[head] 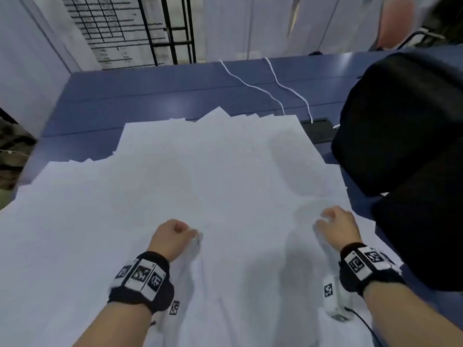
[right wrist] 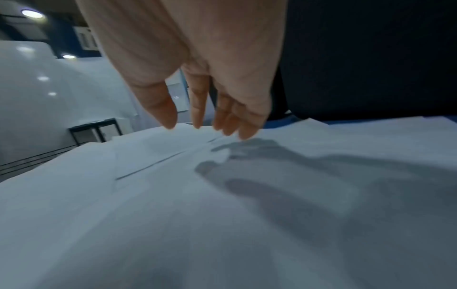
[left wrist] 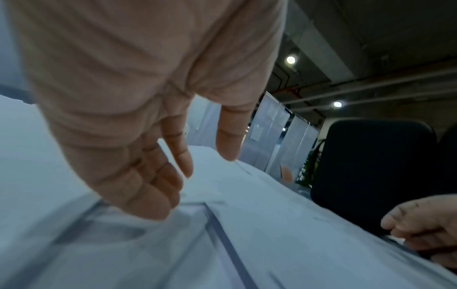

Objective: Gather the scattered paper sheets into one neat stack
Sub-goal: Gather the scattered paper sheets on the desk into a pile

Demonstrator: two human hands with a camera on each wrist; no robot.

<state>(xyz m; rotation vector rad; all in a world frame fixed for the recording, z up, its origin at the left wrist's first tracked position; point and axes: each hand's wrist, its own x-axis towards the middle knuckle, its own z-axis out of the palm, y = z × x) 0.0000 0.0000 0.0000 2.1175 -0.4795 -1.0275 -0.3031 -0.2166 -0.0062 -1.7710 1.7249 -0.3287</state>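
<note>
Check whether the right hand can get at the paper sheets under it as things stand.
Probably yes. The right hand hovers with relaxed fingers just above the paper sheets, nothing between them. The black chair stands beside it, not in the way.

Head camera looks steeply down on the paper sheets (head: 200, 176) — wrist cameras skim close above them, facing forward.

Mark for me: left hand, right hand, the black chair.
left hand (head: 172, 236), head view, back of the hand.
right hand (head: 337, 227), head view, back of the hand.
black chair (head: 406, 116), head view, middle of the backrest.
</note>
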